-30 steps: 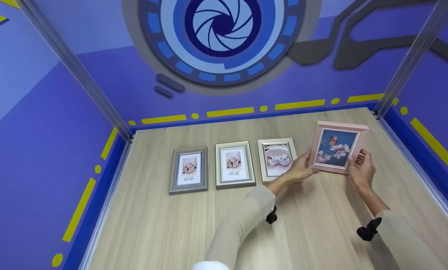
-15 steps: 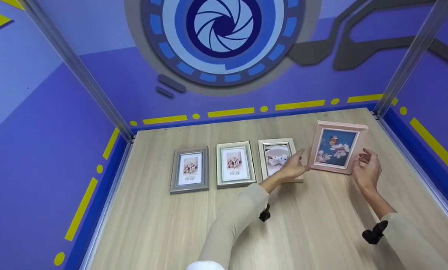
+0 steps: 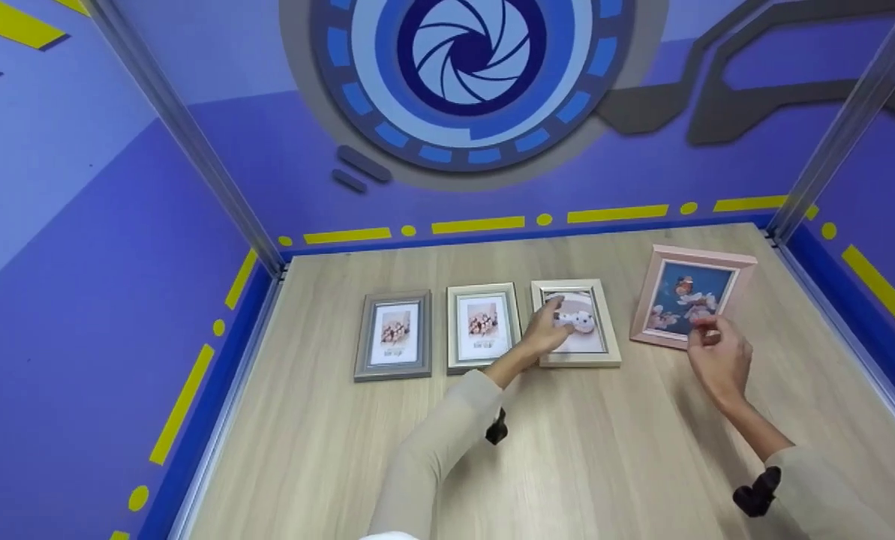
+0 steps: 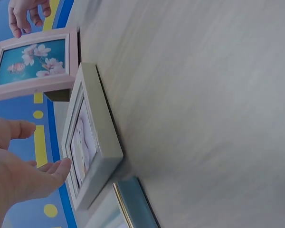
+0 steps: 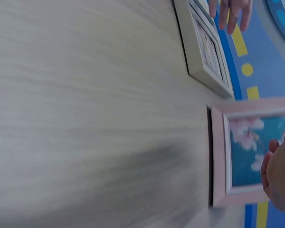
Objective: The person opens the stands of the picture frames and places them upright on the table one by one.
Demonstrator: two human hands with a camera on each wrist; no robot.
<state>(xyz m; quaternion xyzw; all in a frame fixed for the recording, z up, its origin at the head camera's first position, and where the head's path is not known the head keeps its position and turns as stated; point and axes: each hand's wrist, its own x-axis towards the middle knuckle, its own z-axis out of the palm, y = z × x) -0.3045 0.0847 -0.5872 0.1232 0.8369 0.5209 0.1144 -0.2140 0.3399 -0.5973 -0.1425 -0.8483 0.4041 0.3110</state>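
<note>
A pink picture frame (image 3: 693, 289) with a blue flower-and-bird picture stands upright at the right; its back support (image 4: 61, 95) shows in the left wrist view. In front of its lower right part is my right hand (image 3: 722, 361), fingers loosely bent and holding nothing. My left hand (image 3: 535, 339) hovers over the left side of a cream picture frame (image 3: 611, 341), its fingers apart and empty. That cream frame lies face up with a picture of white cups or bowls. Left of it lie a silver-gold frame (image 3: 455, 315) and a grey frame (image 3: 424, 330), both with flower pictures.
All the frames are in a row on a light wooden table (image 3: 590, 457). Blue-purple printed panels (image 3: 267, 161) with metal corner posts enclose the back and sides.
Both hands have let go of the pink frame, which stays standing. My left hand has moved left over the cream frame. The right hand's fingers have bent in more, and the head view has shifted slightly.
</note>
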